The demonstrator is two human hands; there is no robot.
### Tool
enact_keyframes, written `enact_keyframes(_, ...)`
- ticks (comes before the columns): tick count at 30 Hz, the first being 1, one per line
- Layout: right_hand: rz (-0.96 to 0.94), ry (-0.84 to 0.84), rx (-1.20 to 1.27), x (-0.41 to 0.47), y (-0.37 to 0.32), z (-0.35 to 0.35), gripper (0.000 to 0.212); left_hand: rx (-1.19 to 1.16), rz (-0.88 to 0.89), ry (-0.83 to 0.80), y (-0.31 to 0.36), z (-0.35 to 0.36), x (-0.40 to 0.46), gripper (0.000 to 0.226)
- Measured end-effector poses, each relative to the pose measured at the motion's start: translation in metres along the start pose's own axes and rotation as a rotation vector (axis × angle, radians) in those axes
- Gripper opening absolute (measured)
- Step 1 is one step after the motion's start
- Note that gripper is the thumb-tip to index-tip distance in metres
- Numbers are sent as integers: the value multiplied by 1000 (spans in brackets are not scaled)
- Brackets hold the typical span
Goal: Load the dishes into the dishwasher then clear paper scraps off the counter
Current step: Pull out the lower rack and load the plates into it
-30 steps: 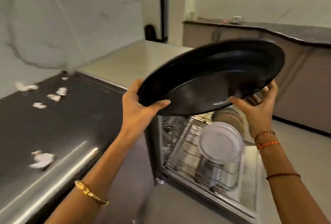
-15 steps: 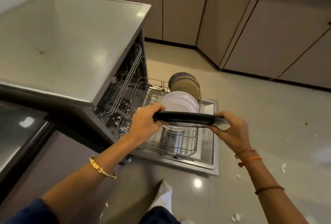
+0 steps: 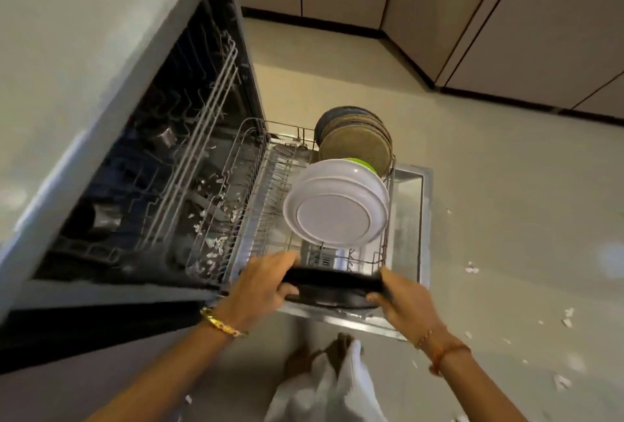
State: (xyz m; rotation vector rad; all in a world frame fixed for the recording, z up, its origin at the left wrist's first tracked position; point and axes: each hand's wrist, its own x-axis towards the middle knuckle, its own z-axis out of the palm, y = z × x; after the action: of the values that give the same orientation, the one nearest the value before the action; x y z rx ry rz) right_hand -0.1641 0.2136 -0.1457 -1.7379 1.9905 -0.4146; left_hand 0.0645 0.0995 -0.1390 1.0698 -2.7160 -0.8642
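Black plate (image 3: pixel 332 290) gripped edge-on by both hands, left hand (image 3: pixel 260 286) clamped on its left rim, right hand (image 3: pixel 405 300) clamped on its right rim. Held low over the near end of the pulled-out lower rack (image 3: pixel 256 185) of the open dishwasher (image 3: pixel 141 158), just above the rack's front wire; whether touching the wire, cannot tell. Standing in the rack beyond: a white plate (image 3: pixel 336 209) tilted toward the camera, a green rim (image 3: pixel 363 163) peeking behind it, then a stack of brown plates (image 3: pixel 356 141) on edge at the far end. Paper scraps (image 3: pixel 212 246) strewn inside the tub beside the rack's left side, more scraps on the floor (image 3: pixel 506 202) to the right. Gold bracelet (image 3: pixel 223 323) on the left wrist, thread bands (image 3: pixel 442 350) on the right. Pale countertop (image 3: pixel 67 50) above the dishwasher at left, cabinets (image 3: pixel 506 16) along the far wall. A foot and pale trouser leg (image 3: pixel 324 384) below, blurred.
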Motion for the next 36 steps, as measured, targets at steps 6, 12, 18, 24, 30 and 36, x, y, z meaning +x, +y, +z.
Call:
enact_keyframes(6, -33, -22, 83, -17, 35, 69, 18, 120, 82, 17, -35, 78, -8, 57)
enact_keyframes(12, -21, 132, 129, -29, 49, 92, 33, 157, 127, 68, -36, 88, 0, 61)
enact_keyframes(18, -23, 128, 107, -24, 50, 100, 26, 117, 75, -24, -36, 92, 3, 64)
enact_keyframes(24, -128, 133, 145, -13, 35, 94, 28, 16, -45, -88, -44, 63, 3, 71)
enact_keyframes(30, -104, 182, 141, -25, 28, 85, 35, 68, -28, -162, -28, 51, 14, 56)
enact_keyframes(36, -85, 179, 135, -23, 43, 83, 41, -16, -115, -178, -17, 62, 19, 54)
